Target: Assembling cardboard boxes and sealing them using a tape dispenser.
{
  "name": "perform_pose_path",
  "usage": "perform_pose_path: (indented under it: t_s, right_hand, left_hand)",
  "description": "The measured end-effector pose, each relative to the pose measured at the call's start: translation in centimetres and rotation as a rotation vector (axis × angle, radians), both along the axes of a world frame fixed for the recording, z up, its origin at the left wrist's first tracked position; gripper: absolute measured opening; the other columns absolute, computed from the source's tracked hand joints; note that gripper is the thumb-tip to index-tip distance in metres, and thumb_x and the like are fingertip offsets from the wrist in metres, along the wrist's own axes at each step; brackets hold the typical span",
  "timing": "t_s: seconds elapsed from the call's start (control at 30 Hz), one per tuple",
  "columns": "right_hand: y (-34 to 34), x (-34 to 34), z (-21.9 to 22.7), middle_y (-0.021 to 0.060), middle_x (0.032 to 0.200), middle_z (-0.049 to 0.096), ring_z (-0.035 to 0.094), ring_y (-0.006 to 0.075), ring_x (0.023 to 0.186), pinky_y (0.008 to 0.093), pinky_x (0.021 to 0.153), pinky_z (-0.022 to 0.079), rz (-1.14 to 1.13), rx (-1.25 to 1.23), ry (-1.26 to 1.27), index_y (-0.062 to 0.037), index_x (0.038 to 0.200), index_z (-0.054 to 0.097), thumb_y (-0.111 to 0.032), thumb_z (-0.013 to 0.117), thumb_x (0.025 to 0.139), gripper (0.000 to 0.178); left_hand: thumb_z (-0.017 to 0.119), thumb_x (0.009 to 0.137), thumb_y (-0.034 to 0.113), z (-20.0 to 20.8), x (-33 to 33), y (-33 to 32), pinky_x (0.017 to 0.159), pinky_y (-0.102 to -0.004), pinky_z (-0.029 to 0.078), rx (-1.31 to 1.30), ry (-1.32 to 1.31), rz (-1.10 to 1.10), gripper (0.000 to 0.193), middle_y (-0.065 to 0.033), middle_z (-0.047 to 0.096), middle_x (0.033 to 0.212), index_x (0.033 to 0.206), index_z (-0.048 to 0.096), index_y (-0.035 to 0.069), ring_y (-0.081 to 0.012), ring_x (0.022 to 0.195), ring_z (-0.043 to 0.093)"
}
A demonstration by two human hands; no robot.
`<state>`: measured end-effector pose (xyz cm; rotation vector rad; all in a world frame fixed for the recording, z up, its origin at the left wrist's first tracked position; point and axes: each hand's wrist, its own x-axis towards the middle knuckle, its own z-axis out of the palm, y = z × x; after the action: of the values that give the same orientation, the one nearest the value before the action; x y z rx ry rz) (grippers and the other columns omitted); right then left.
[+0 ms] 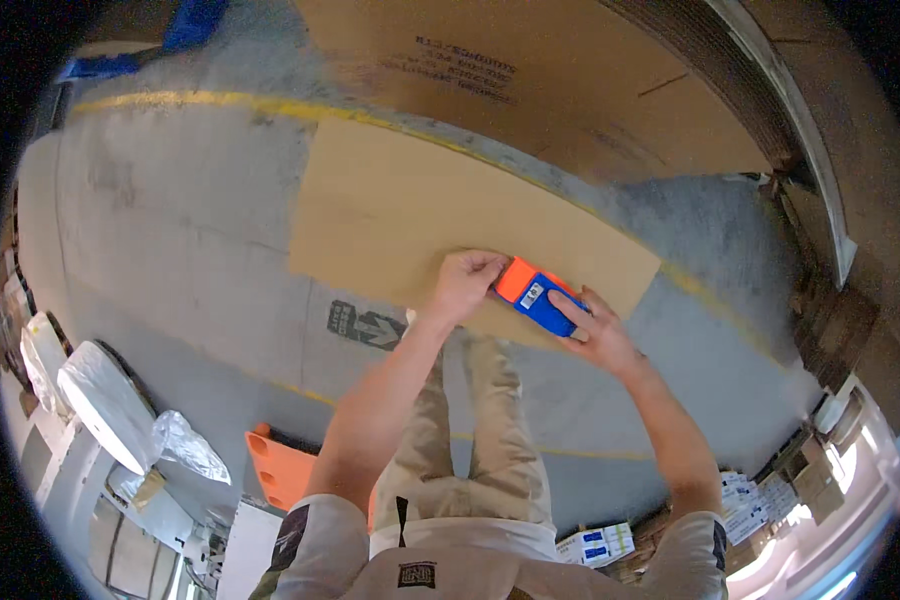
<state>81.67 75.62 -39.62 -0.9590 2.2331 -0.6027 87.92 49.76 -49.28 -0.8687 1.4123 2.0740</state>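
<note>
My right hand (605, 330) grips the blue lower part of a small blue-and-orange block-shaped case (550, 306), thumb lying over its face. A white label is stuck near the middle of the case. At the orange end, my left hand (467, 283) is pinched closed, its fingertips right beside the corner; what they hold there, if anything, is too small to make out. Both hands are out in front of me, above a flat brown cardboard sheet (390, 200) on the floor.
A large printed cardboard stack (570, 90) stands beyond the sheet. Yellow lines (200, 98) and a dark arrow marking (365, 325) are on the grey floor. An orange plastic piece (275, 468) and a white wrapped roll (105, 405) are at left; small white-and-blue boxes (595, 545) lie lower right.
</note>
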Motion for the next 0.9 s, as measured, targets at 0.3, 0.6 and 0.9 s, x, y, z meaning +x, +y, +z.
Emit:
perform_pose_path:
  t_s: [0.3,0.6,0.9]
  right_hand:
    - [-0.7,-2.9,2.5,0.0162,0.115,0.06,0.06,0.0388,0.105,0.0465,0.09,0.052,0.135,-0.087,0.058,-0.0316,0.15,0.042,-0.02,0.074,0.082,0.076]
    - [2.2,-3.1,4.1,0.0169,0.115,0.058,0.061,0.0383,0.104,0.0466,0.089,0.052,0.12,0.133,-0.141,-0.0327,0.152,0.039,-0.017,0.072,0.084,0.077]
    - [3.0,-3.8,3.9,0.0161,0.114,0.058,0.062,0.0378,0.101,0.0455,0.086,0.054,0.143,0.079,-0.104,-0.0325,0.151,0.039,-0.017,0.074,0.08,0.081]
  left_hand:
    - [0.064,0.09,0.009,3.5,-0.2,-7.7,0.064,-0.0301,0.053,-0.545,-0.108,0.328,0.015,-0.0099,0.071,0.083,0.094,0.071,-0.004,-0.0164,0.071,0.068]
    - [0.069,0.092,0.021,-2.3,-0.8,-8.7,0.073,-0.0291,0.056,-0.639,-0.06,0.214,0.03,-0.0114,0.073,0.087,0.103,0.071,-0.007,-0.0144,0.077,0.069]
    - [0.046,0.1,0.056,0.7,-2.2,-0.9,0.088,-0.0469,0.05,-0.881,-0.081,0.097,0.069,-0.024,0.073,0.099,0.108,0.07,-0.008,-0.0387,0.098,0.069]
